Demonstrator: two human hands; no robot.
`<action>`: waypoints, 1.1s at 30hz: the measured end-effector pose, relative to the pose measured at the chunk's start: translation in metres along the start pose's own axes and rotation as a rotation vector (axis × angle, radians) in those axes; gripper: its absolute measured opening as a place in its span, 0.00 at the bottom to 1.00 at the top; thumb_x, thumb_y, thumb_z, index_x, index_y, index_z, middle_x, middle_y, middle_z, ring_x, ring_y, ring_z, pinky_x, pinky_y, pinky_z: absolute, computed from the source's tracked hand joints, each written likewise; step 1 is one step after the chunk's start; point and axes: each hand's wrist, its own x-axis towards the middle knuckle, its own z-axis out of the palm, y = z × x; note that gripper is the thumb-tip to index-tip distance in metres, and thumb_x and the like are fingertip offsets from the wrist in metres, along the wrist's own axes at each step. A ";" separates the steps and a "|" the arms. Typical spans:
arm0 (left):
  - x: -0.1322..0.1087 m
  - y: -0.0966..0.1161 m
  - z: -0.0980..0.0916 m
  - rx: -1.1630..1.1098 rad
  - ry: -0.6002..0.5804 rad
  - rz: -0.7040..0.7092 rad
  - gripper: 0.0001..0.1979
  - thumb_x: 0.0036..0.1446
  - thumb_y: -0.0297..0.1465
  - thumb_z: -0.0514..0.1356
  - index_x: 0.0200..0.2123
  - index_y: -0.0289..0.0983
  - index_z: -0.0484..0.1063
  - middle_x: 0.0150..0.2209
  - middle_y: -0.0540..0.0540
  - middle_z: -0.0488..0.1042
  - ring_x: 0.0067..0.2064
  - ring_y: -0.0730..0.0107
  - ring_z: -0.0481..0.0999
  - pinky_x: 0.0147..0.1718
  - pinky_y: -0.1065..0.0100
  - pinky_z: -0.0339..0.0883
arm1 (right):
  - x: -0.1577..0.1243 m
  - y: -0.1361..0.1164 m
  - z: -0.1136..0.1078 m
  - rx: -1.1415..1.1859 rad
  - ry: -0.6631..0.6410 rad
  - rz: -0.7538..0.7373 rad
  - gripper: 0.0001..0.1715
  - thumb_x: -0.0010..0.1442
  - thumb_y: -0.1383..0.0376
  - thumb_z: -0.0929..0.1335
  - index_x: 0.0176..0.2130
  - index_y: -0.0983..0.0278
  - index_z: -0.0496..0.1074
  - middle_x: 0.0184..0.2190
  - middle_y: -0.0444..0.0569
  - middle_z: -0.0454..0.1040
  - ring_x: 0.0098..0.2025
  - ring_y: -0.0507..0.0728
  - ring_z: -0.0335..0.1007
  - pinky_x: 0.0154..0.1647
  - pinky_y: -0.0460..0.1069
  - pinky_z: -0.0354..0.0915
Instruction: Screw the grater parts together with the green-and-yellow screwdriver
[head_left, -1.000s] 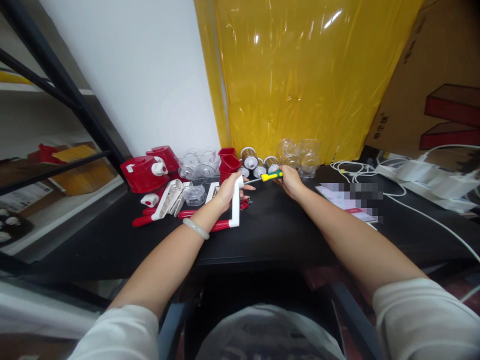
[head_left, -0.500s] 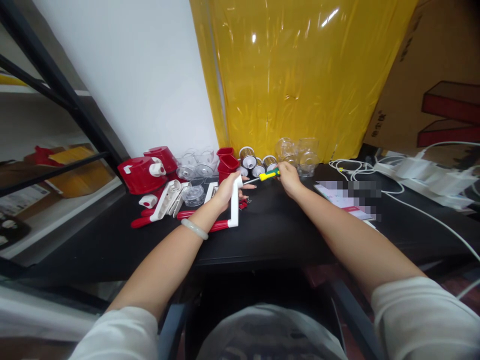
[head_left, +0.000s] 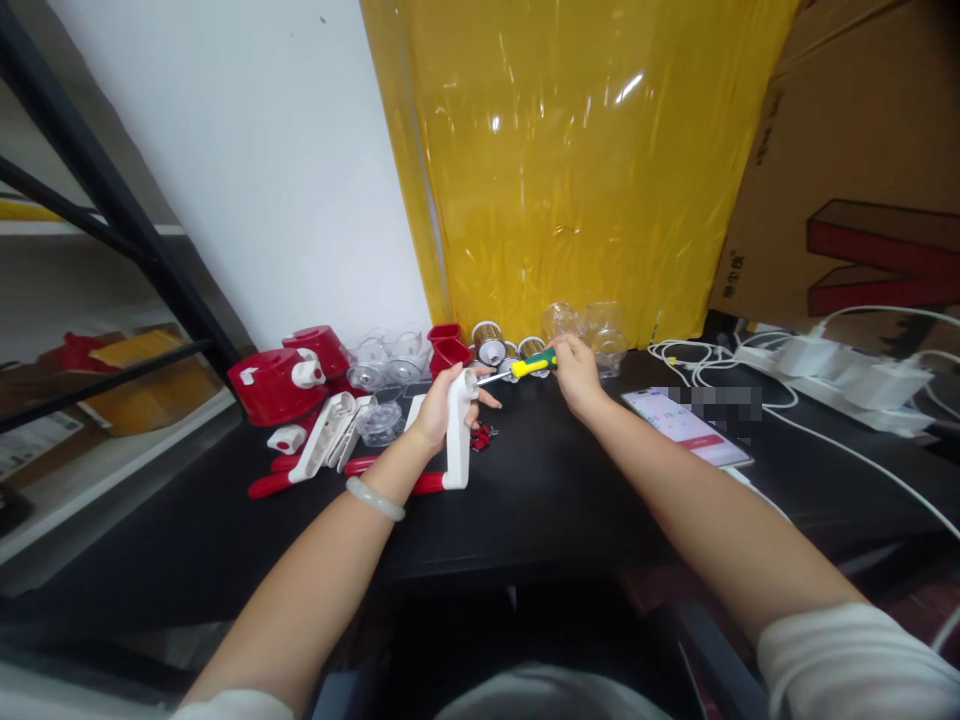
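My left hand is closed around the upper end of a white crank handle with a red grip at its lower end. In my right hand is a screwdriver with a yellow and green handle, fingers wrapped round its back end. Its metal shaft points left and meets the top end of the crank handle; whether the tip sits in a screw is hidden. Small red parts lie just right of the crank. More white crank handles with red grips lie to the left.
Red housings, clear plastic cups, a red hopper and metal grating drums line the back of the black table. A phone, white cables and a power strip occupy the right side.
The view has shifted, so the tabletop things appear lower and slightly left. The crank handle has turned a little, its top end now facing me more. Both hands keep their hold.
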 end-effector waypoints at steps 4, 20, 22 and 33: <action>-0.002 0.001 -0.001 0.003 -0.059 0.080 0.32 0.61 0.48 0.52 0.55 0.26 0.70 0.25 0.43 0.78 0.14 0.75 0.62 0.16 0.71 0.63 | -0.005 -0.012 0.002 -0.053 0.084 -0.238 0.10 0.52 0.58 0.63 0.26 0.61 0.69 0.25 0.43 0.67 0.31 0.54 0.63 0.33 0.48 0.60; -0.006 0.001 -0.002 -0.016 -0.019 0.169 0.29 0.59 0.48 0.54 0.52 0.29 0.71 0.20 0.50 0.72 0.15 0.75 0.62 0.16 0.72 0.63 | -0.010 -0.021 -0.001 -0.060 0.087 -0.302 0.10 0.53 0.58 0.64 0.25 0.60 0.68 0.23 0.42 0.68 0.28 0.54 0.64 0.34 0.50 0.62; -0.006 0.001 -0.002 -0.022 -0.018 0.163 0.29 0.59 0.48 0.54 0.51 0.30 0.71 0.20 0.50 0.72 0.15 0.75 0.62 0.16 0.72 0.63 | -0.009 -0.020 -0.001 -0.072 0.089 -0.312 0.10 0.53 0.58 0.64 0.25 0.60 0.69 0.24 0.42 0.69 0.28 0.54 0.64 0.35 0.50 0.63; -0.007 0.000 -0.002 -0.033 -0.039 0.150 0.27 0.60 0.47 0.54 0.50 0.31 0.72 0.20 0.50 0.71 0.14 0.76 0.61 0.16 0.73 0.63 | -0.013 -0.022 0.000 -0.107 0.106 -0.347 0.10 0.53 0.58 0.64 0.25 0.60 0.69 0.24 0.43 0.69 0.28 0.54 0.63 0.33 0.50 0.62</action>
